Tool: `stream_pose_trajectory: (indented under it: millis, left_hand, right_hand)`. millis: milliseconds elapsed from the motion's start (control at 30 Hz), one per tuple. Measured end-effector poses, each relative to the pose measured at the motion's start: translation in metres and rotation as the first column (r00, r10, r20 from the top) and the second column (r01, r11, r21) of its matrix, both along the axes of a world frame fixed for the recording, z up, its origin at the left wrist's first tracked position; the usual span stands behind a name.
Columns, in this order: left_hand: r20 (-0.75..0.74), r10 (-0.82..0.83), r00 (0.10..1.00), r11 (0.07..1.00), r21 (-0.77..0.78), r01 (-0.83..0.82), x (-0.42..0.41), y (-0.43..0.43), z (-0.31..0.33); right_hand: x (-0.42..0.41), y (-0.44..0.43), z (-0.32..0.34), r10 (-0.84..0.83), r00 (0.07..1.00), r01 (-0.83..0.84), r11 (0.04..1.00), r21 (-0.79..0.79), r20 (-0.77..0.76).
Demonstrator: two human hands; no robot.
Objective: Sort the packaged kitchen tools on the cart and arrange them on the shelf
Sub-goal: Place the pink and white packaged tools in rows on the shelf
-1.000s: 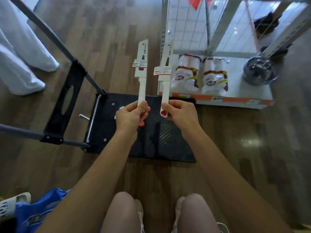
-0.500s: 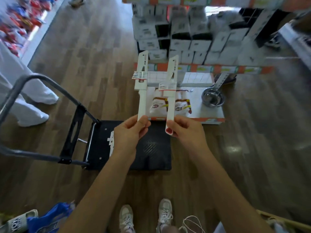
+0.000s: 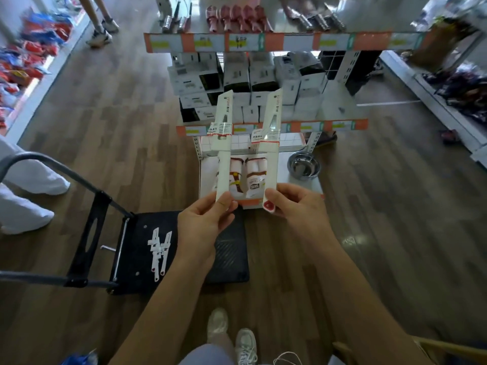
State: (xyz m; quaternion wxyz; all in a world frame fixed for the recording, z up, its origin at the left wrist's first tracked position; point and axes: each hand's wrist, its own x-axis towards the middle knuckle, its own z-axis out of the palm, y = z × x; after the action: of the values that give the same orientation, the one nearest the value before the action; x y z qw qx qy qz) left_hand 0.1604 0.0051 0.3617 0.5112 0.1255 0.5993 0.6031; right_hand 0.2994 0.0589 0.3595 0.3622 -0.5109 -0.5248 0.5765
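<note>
My left hand (image 3: 204,222) pinches the handle end of a white packaged knife (image 3: 223,143) held upright. My right hand (image 3: 295,206) grips a second white packaged knife (image 3: 271,143) by its red-tipped handle, parallel to the first and a little to its right. Both stand in front of the shelf unit (image 3: 271,126). Two more white packaged knives (image 3: 159,248) lie side by side on the black cart deck (image 3: 137,233) at the lower left.
The shelf's bottom board holds white-and-brown packs (image 3: 253,177) and a steel bowl (image 3: 303,165); white boxes (image 3: 237,83) fill the middle level, utensils (image 3: 237,18) the top. The cart handle (image 3: 52,167) rises at left. Someone in white (image 3: 26,196) stands at left.
I have stood up and the view has lifted, so the upper shelves and the cart's two knives have come into sight. Both held knives have risen with my hands.
</note>
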Motion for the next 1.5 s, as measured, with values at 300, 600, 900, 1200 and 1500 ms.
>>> stream_pose_trajectory:
  millis: [300, 600, 900, 1200, 1500]
  left_hand:
    - [0.032, -0.126, 0.992, 0.990, 0.066, 0.124, 0.001, 0.073, 0.013]
    - [-0.027, -0.241, 0.970, 0.962, 0.124, 0.243, 0.013, 0.185, 0.022]
    - [-0.092, -0.272, 0.958, 0.948, 0.146, 0.283, 0.055, 0.280, 0.020]
    - [-0.054, -0.139, 0.989, 0.979, 0.144, 0.145, 0.135, 0.396, 0.026]
    - [0.002, -0.005, 1.000, 0.992, 0.124, 0.005, 0.189, 0.485, 0.037]
  right_hand:
    - [0.008, 0.062, 0.018, -0.113, 0.993, 0.112, 0.993, 0.041, 0.016]
    - [0.020, 0.154, 0.037, -0.276, 0.961, 0.276, 0.960, 0.055, 0.004]
    - [0.060, 0.254, 0.039, -0.310, 0.951, 0.309, 0.951, 0.027, 0.017]
    - [0.136, 0.396, 0.041, -0.186, 0.977, 0.177, 0.980, 0.091, 0.108]
    - [0.170, 0.525, 0.055, -0.087, 0.967, 0.069, 0.994, 0.081, 0.239]
